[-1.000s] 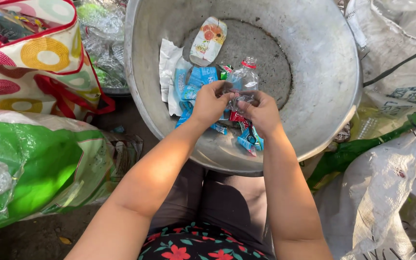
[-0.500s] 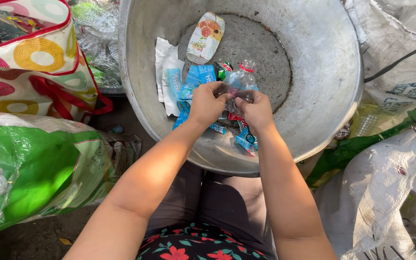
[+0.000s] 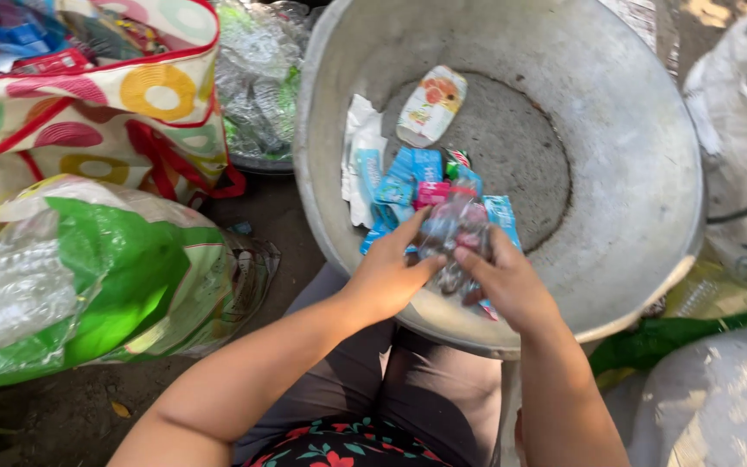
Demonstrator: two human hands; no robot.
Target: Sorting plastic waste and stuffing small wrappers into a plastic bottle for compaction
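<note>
Both hands, left hand [image 3: 388,278] and right hand [image 3: 509,285], clamp the clear bottle [image 3: 453,235]; keep it over the basin [image 3: 633,173] while squeezing.

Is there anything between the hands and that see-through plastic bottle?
No, nothing visible. The left hand and the right hand both hold the clear plastic bottle directly, fingers on its sides, over the near part of the metal basin. The blue wrappers lie underneath it, not between.
</note>
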